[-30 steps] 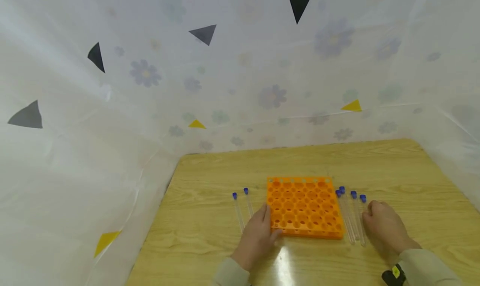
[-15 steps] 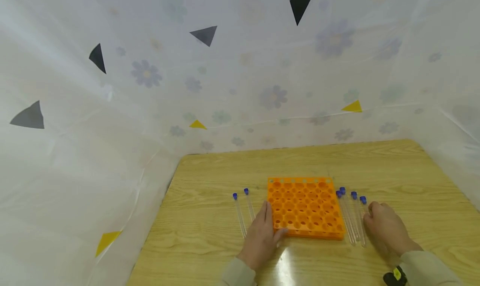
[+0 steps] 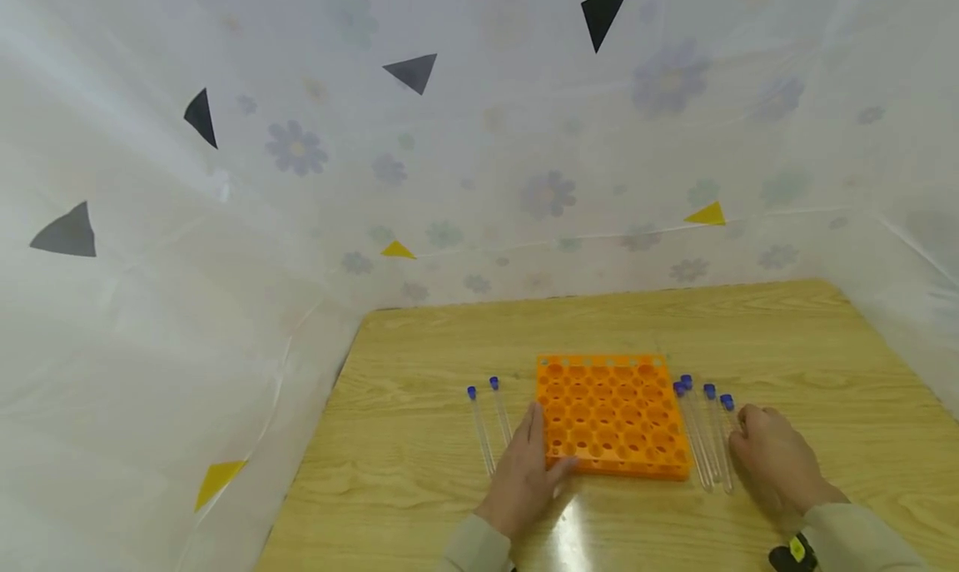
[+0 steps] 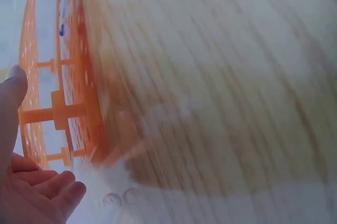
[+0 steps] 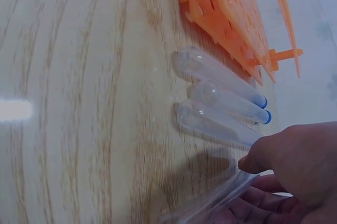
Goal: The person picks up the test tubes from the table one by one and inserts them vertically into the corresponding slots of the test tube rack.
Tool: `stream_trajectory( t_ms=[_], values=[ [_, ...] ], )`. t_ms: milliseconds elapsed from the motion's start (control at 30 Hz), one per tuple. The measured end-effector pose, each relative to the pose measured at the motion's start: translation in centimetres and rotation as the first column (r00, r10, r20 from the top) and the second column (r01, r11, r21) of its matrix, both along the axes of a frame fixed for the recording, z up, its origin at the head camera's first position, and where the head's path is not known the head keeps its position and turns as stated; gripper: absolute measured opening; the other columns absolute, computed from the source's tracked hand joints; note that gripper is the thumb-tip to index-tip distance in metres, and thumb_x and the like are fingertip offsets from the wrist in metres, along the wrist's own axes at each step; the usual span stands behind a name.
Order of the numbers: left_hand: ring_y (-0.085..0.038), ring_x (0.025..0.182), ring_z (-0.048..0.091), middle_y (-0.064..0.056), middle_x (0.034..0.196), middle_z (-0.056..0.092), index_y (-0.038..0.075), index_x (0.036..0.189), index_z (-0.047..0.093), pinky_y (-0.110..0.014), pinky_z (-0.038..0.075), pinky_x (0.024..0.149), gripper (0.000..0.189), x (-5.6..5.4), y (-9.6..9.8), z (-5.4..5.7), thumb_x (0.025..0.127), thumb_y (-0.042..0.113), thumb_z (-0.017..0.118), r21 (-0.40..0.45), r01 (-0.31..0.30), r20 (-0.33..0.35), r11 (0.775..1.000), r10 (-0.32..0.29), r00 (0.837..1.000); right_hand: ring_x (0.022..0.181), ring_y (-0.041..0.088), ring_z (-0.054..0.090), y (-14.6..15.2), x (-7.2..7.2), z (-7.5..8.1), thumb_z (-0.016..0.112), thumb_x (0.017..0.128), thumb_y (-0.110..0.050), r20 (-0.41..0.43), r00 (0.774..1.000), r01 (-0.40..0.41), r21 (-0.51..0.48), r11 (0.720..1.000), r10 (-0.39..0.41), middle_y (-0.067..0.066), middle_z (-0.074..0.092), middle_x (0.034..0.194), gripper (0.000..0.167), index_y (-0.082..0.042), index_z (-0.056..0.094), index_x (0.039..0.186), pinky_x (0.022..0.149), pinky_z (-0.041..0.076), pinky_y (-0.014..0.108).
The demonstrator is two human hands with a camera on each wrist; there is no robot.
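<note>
An orange test tube rack [image 3: 629, 470] lies on the table, its round holes facing up. My left hand [image 3: 520, 479] holds its near left corner, fingers along the left side and thumb at the front; the thumb [image 4: 15, 84] shows in the left wrist view. Several clear, blue-capped test tubes [image 3: 712, 439] lie beside the rack's right side. Right of them my right hand [image 3: 775, 455] is curled. In the right wrist view it pinches a clear test tube [image 5: 221, 196], whose upper end the hand hides. Two more capped test tubes [image 3: 479, 426] lie left of the rack.
The wood-patterned table [image 3: 419, 347] has a pale flowered sheet [image 3: 479, 181] behind it and at its sides. A black object with a yellow mark [image 3: 794, 553] sits by the right sleeve. A bright reflection lies on the table in front of the rack.
The left hand has shifted slightly to the right along the rack's near corner, its thumb further along the front edge. The right hand stays almost still beside the tubes.
</note>
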State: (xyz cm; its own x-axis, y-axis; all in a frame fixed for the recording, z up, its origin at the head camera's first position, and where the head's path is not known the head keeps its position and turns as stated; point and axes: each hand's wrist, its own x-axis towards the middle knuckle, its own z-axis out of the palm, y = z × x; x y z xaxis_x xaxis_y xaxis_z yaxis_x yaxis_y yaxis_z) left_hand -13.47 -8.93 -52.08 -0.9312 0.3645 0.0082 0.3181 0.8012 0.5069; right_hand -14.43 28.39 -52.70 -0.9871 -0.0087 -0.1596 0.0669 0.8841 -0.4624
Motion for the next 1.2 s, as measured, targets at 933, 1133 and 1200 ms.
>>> stream_trajectory(
  t_ms=[933, 1133, 1200],
  values=[
    [-0.031, 0.141, 0.043, -0.02, 0.154, 0.04, 0.002, 0.154, 0.031, -0.043, 0.04, 0.116, 0.088, -0.6, -1.4, -0.6, 0.093, 0.062, 0.049, -0.149, 0.003, -0.266, 0.989, -0.043, 0.963, 0.073, 0.032, 0.061, -0.1, 0.1, 1.3, 0.052, 0.091, -0.009, -0.071, 0.997, -0.038, -0.015, 0.999, 0.037, 0.033, 0.061, 0.095, 0.041, 0.022, 0.053, 0.117, 0.06, 0.055, 0.043],
    [-0.031, 0.14, 0.044, -0.02, 0.153, 0.041, 0.004, 0.153, 0.033, -0.044, 0.041, 0.115, 0.089, -0.8, -1.4, -0.8, 0.091, 0.065, 0.049, -0.158, -0.009, -0.288, 0.987, -0.038, 0.957, 0.066, 0.018, 0.056, -1.0, 0.0, 2.6, 0.054, 0.092, -0.01, -0.146, 0.989, -0.041, -0.027, 0.999, 0.036, 0.022, 0.063, 0.085, 0.04, 0.021, 0.055, 0.116, 0.053, 0.046, 0.031],
    [-0.031, 0.14, 0.045, -0.02, 0.153, 0.042, 0.004, 0.153, 0.033, -0.044, 0.041, 0.115, 0.089, -0.8, -1.4, -0.8, 0.091, 0.066, 0.049, -0.154, -0.008, -0.287, 0.988, -0.037, 0.957, 0.068, 0.019, 0.058, -1.3, -0.1, 3.0, 0.054, 0.092, -0.011, -0.155, 0.987, -0.042, -0.03, 0.999, 0.037, 0.022, 0.065, 0.087, 0.04, 0.02, 0.055, 0.117, 0.054, 0.047, 0.031]
  ],
)
